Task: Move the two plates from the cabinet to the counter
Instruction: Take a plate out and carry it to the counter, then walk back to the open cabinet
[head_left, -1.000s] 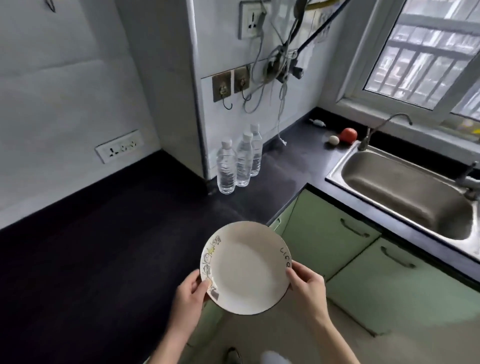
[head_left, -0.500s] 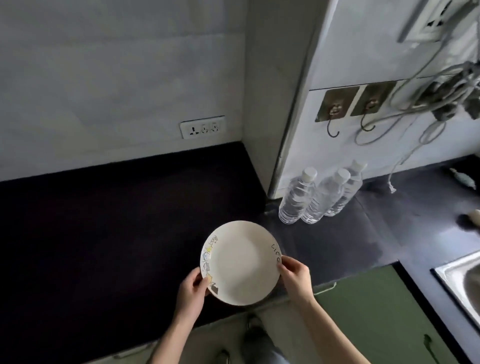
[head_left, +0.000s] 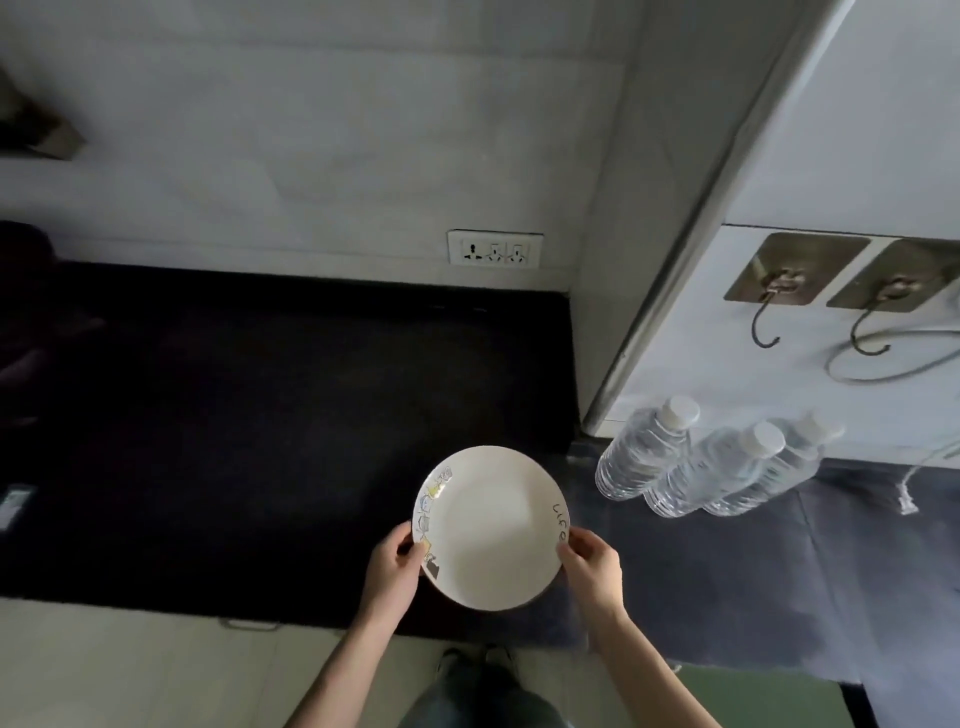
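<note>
A white plate (head_left: 491, 525) with small drawings on its left rim and the word "Life" on its right rim is held over the front part of the black counter (head_left: 234, 415). My left hand (head_left: 395, 566) grips its lower left rim. My right hand (head_left: 592, 566) grips its lower right rim. Whether the plate touches the counter I cannot tell. Only this one plate shows, and the cabinet it came from is out of view.
Three clear water bottles (head_left: 691, 467) stand on the counter right of the plate, at the foot of a white wall corner. A wall socket (head_left: 493, 249) sits above the counter's back edge. Two metal hooks (head_left: 769, 291) hang at the right. Pale cabinet fronts (head_left: 130, 665) lie below.
The view has swung left, away from the sink, and down onto the dark counter. The plate, still in both hands, now hangs over the counter instead of over the cabinet fronts.
</note>
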